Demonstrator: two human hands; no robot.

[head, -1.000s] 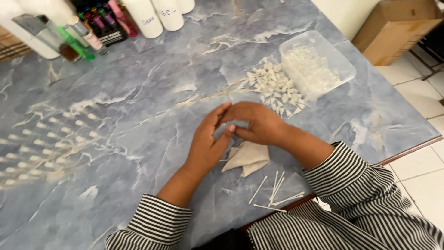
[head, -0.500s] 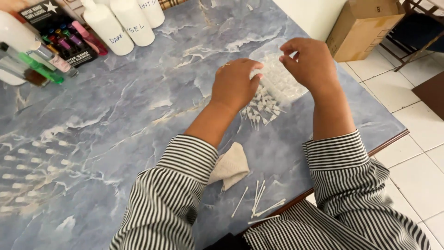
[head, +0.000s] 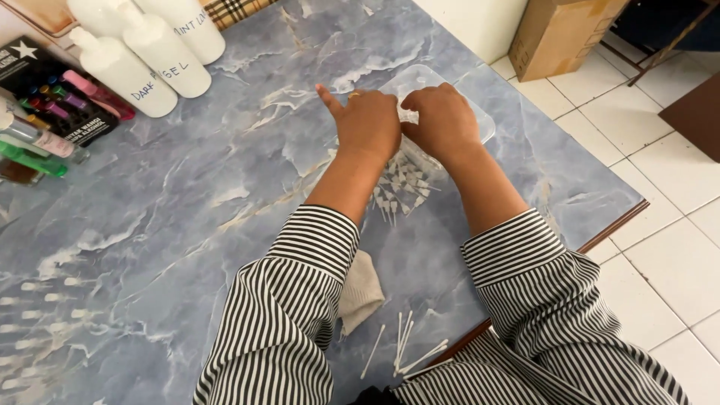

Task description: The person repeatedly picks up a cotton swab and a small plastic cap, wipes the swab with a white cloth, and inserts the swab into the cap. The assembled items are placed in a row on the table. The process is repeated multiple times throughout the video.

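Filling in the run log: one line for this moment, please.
left hand: over clear tray | right hand: pinching small white piece | table: white tips, cloth, sticks

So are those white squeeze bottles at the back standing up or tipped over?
Upright. The white squeeze bottles stand on their bases on the marble-look table, nozzles pointing up, beside the marker pens.

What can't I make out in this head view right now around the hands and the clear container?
- Small white piece between left hand and right hand: mostly covered by the fingers, kind unclear.
- Clear plastic container: contents hidden behind both hands.
- Pile of small white tips: partly under the forearms, too small to count.
- Cloth: partly under the left sleeve.
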